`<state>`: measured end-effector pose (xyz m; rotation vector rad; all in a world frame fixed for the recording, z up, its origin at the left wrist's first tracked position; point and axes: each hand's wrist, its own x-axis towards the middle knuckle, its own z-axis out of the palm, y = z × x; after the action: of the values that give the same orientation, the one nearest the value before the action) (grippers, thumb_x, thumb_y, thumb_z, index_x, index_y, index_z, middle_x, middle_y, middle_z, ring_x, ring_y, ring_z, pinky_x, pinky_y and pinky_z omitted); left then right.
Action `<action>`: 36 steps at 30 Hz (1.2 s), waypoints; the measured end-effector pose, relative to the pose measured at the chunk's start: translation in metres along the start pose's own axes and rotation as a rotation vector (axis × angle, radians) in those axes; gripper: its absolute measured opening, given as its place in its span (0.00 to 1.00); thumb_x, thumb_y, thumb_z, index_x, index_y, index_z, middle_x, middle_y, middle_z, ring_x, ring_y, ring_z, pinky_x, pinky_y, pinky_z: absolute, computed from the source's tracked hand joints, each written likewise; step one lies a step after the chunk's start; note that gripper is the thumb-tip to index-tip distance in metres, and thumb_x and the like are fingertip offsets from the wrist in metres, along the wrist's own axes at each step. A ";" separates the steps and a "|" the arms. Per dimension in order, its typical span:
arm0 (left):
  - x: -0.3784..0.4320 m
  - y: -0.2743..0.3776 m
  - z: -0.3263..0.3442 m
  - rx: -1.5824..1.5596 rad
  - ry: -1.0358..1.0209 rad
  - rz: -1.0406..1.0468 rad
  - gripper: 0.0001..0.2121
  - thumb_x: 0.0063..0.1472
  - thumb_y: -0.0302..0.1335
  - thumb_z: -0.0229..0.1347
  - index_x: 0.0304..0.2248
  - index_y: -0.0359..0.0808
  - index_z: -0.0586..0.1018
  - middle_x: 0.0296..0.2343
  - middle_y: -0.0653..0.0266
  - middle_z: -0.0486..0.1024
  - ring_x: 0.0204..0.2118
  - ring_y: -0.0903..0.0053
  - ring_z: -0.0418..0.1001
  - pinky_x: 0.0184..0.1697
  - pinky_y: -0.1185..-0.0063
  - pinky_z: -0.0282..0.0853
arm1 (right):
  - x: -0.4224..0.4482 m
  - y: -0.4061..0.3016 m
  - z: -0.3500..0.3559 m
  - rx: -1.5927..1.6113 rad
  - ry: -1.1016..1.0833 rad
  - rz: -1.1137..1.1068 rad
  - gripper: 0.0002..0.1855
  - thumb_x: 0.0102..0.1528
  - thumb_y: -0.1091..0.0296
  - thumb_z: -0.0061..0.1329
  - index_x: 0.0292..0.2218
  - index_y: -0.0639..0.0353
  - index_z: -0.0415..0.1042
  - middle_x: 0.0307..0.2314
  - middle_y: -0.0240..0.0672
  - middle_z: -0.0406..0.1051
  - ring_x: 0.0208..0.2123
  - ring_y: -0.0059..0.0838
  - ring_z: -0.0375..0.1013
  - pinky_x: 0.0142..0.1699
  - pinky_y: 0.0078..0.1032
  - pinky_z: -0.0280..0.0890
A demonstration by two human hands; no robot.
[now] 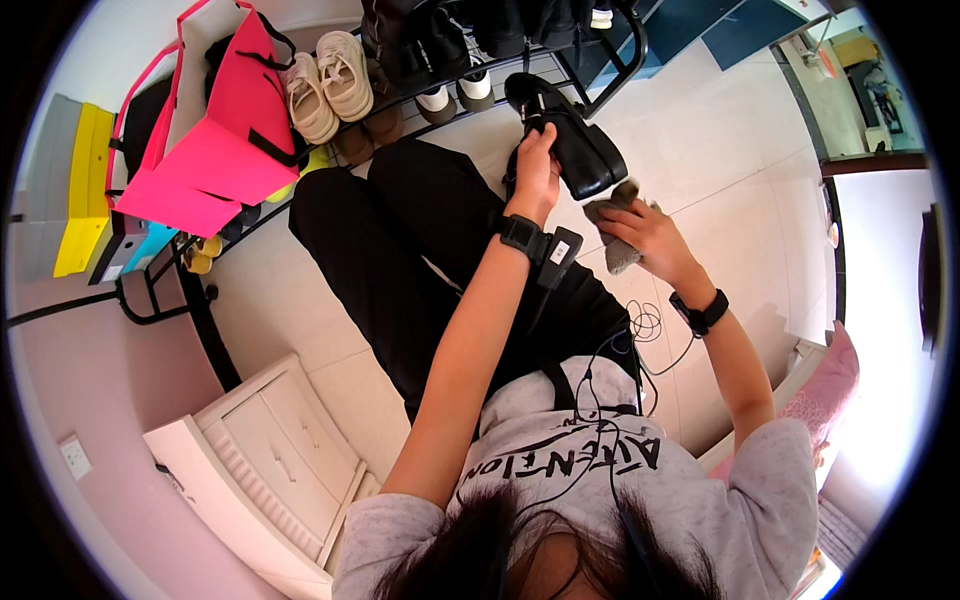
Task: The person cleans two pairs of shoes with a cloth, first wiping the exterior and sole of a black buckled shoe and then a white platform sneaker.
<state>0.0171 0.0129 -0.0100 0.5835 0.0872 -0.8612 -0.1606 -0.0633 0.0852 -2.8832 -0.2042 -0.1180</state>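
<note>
My left hand (537, 171) grips a black leather shoe (589, 154) with a thick sole, held out past my knees. Its fingers go partly out of sight on the shoe's far side, with the thumb on top. A crumpled grey-brown cloth (621, 253) is bunched in my right hand (651, 238). The cloth's upper end is at the near end of the shoe; whether it touches the shoe I cannot tell.
A black metal shoe rack (637, 45) with several shoes runs along the top. On its left part are cream sneakers (343, 75), a pink bag (225, 142) and yellow boxes (86, 187). A cream cabinet (277, 450) stands lower left. Thin cables (646, 322) hang beside my right hip.
</note>
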 end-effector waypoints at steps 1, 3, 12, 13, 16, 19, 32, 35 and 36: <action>-0.002 0.002 0.003 -0.023 0.026 -0.019 0.06 0.59 0.30 0.47 0.34 0.37 0.69 0.31 0.70 0.70 0.33 0.80 0.69 0.36 0.81 0.65 | -0.011 0.007 0.003 0.039 0.024 0.085 0.23 0.33 0.80 0.48 0.36 0.56 0.69 0.38 0.30 0.68 0.32 0.34 0.66 0.36 0.26 0.64; -0.006 0.007 0.004 -0.069 0.087 -0.044 0.05 0.59 0.30 0.47 0.33 0.39 0.70 0.29 0.72 0.71 0.30 0.82 0.68 0.34 0.82 0.63 | -0.022 0.017 0.006 0.124 0.072 0.243 0.21 0.33 0.83 0.46 0.34 0.55 0.69 0.36 0.30 0.69 0.34 0.34 0.66 0.37 0.27 0.64; -0.006 0.005 0.011 0.114 -0.006 0.058 0.09 0.59 0.32 0.47 0.38 0.39 0.69 0.31 0.72 0.70 0.33 0.84 0.67 0.37 0.83 0.61 | 0.068 -0.002 -0.028 0.075 0.555 0.393 0.32 0.32 0.89 0.43 0.42 0.56 0.66 0.37 0.35 0.69 0.34 0.41 0.66 0.40 0.27 0.63; -0.006 0.004 0.010 0.083 0.011 0.075 0.08 0.59 0.32 0.47 0.37 0.39 0.69 0.31 0.72 0.70 0.33 0.84 0.67 0.37 0.83 0.62 | 0.073 -0.001 -0.016 0.085 0.468 0.442 0.33 0.31 0.89 0.43 0.42 0.55 0.66 0.38 0.34 0.69 0.33 0.40 0.66 0.39 0.28 0.64; 0.000 0.005 0.000 -0.003 0.110 0.126 0.07 0.59 0.32 0.48 0.35 0.39 0.69 0.30 0.73 0.70 0.33 0.83 0.68 0.38 0.82 0.62 | 0.065 -0.014 0.003 -0.009 0.410 0.267 0.31 0.30 0.89 0.43 0.40 0.56 0.68 0.37 0.33 0.69 0.32 0.39 0.65 0.37 0.28 0.64; 0.005 0.005 -0.008 0.012 0.202 0.107 0.06 0.58 0.31 0.48 0.33 0.40 0.68 0.31 0.72 0.69 0.34 0.82 0.67 0.39 0.80 0.62 | 0.032 -0.002 0.018 0.260 0.375 0.220 0.28 0.30 0.87 0.45 0.37 0.57 0.69 0.36 0.34 0.70 0.32 0.39 0.65 0.38 0.27 0.64; 0.010 -0.003 0.000 0.226 0.246 0.024 0.11 0.58 0.34 0.48 0.37 0.37 0.68 0.29 0.73 0.66 0.30 0.84 0.63 0.34 0.80 0.59 | 0.059 -0.006 0.019 0.132 0.295 0.345 0.20 0.32 0.83 0.44 0.32 0.57 0.69 0.27 0.36 0.70 0.31 0.39 0.67 0.34 0.29 0.64; 0.012 -0.007 -0.004 0.279 0.338 0.067 0.12 0.58 0.35 0.48 0.34 0.35 0.68 0.26 0.73 0.65 0.26 0.85 0.61 0.30 0.81 0.59 | 0.039 -0.005 0.021 0.155 0.216 0.573 0.16 0.35 0.77 0.47 0.31 0.56 0.66 0.22 0.38 0.68 0.28 0.42 0.67 0.31 0.33 0.63; 0.013 -0.006 -0.004 0.287 0.349 0.072 0.12 0.57 0.35 0.48 0.33 0.34 0.68 0.25 0.73 0.65 0.25 0.85 0.60 0.28 0.81 0.58 | 0.038 -0.006 0.020 0.163 0.219 0.641 0.17 0.35 0.77 0.47 0.32 0.56 0.65 0.22 0.38 0.68 0.28 0.42 0.68 0.31 0.33 0.63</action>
<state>0.0220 0.0027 -0.0200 0.9981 0.2612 -0.6991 -0.1227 -0.0472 0.0707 -2.5984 0.7064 -0.2763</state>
